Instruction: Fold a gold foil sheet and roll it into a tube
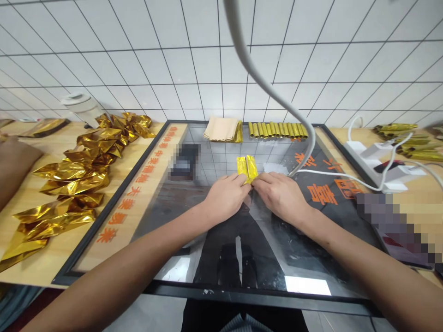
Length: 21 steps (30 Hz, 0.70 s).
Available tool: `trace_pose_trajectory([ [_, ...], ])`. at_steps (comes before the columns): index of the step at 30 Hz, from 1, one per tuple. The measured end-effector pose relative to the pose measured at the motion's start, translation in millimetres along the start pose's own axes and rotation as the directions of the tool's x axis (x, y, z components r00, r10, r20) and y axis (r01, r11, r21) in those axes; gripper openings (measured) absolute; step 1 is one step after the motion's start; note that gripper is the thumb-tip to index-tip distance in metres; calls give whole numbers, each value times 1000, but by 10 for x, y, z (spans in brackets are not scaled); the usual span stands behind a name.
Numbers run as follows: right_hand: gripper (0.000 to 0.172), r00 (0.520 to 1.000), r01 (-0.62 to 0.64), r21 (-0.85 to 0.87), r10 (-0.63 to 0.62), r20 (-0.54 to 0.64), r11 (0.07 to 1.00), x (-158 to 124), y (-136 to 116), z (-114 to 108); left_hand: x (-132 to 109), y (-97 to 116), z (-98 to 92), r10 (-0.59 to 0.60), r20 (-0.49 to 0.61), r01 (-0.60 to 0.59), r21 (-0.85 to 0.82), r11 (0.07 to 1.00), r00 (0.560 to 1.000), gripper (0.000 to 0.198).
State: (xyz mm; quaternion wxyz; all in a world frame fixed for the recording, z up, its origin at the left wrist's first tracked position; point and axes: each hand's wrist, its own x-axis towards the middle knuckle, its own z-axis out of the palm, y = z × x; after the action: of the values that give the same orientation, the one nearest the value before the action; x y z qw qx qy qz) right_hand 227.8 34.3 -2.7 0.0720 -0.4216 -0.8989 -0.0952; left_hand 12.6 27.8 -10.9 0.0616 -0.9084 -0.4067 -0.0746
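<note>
A small piece of gold foil paper [252,167] lies in the middle of the dark glass panel [166,216], with a narrow gap or crease along its length. The fingers of my left hand [228,196] close on its near left edge. On the near right edge, my right hand [282,193] has its thumb and fingers pinched together. My fingertips hide the near end of the paper. Behind it stands a stack of tan-backed gold sheets [221,128], and to the right of that a row of several rolled gold tubes [277,130].
Folded gold foil shapes [83,170] are heaped on the wooden table at left, near a co-worker's hand [17,161] and a white cup [81,107]. A thick white cable [263,87] arches above the panel. A power strip [363,159] and more gold tubes [398,131] lie at right.
</note>
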Motion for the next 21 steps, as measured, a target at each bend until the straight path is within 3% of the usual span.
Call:
trace_pose_trajectory([
  [6, 31, 990, 83, -11, -83, -114, 997, -127, 45, 53, -104, -13, 98, 4, -69, -3, 3, 1000, 998, 25],
  [13, 21, 997, 75, -102, -77, -15, 992, -158, -105, -19, -157, -23, 52, 14, -58, -12, 40, 999, 998, 27],
  [21, 18, 998, 10, -111, -3, 63, 994, -164, -108, -106, -174, -31, -31, -50, -30, 51, 53, 997, 998, 22],
])
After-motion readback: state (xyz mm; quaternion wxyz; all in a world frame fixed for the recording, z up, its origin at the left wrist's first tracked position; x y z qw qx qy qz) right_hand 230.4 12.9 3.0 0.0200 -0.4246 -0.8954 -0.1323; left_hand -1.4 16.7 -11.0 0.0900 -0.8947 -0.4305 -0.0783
